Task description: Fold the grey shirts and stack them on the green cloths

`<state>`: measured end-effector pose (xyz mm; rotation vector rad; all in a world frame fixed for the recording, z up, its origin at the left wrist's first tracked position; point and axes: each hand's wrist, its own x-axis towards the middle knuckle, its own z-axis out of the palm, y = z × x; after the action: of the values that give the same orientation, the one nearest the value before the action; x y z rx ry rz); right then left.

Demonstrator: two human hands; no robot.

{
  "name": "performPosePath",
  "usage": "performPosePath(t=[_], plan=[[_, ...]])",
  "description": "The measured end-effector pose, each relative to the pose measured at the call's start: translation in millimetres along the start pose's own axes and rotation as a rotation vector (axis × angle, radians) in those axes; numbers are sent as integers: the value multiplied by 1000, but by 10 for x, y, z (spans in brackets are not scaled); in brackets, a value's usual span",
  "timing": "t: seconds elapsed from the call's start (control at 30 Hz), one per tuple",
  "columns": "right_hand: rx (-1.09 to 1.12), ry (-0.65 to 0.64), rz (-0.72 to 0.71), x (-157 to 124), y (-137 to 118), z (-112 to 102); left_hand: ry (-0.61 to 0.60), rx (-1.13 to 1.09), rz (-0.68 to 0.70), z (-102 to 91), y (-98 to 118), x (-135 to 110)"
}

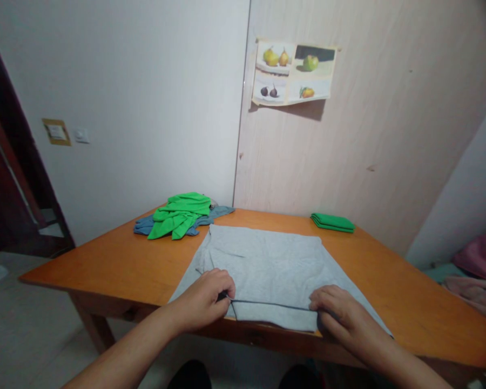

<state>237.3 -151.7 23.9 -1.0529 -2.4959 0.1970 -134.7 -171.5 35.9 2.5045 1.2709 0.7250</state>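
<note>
A light grey garment (271,265) lies spread on the wooden table, with its near part folded into a narrow band along the front edge. My left hand (210,297) pinches the left end of that fold between thumb and fingers. At the fold's right end, my right hand (336,310) is closed on the cloth in the same way. A dark line runs along the edge between the two hands. Slanting grey cloth spreads out past the fold on both sides. I cannot tell the exact kind of garment.
On the orange-brown table (117,259), a loose green cloth (184,213) lies over crumpled blue fabric (143,224) at the back left. A folded green cloth (332,222) sits at the back right. Behind stands a wall with a fruit picture sheet (294,73). Pink fabric (481,256) lies at far right.
</note>
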Motion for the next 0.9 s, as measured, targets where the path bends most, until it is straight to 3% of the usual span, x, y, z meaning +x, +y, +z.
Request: performPosePath(t=[0.13,0.3,0.43,0.57,0.67,0.8,0.9], plan=[[71,36,61,17,18,-5,-14,-108,-73,-19,5,8],[172,140,194,68,151,-10,90,-100,-192,-55,-90,41],[215,203,323,114,361,-15,64,-43,-176,-93,-163,76],[304,316,453,151,681,-4,54,-133,-198,-118,-251,132],[454,448,588,216,946,-10,156,-244,-256,-161,-423,233],[744,535,778,363,1187,-78,383,-289,-330,-275,-764,439],[905,559,891,485,1300,-151,503,-332,-528,-370,-978,595]])
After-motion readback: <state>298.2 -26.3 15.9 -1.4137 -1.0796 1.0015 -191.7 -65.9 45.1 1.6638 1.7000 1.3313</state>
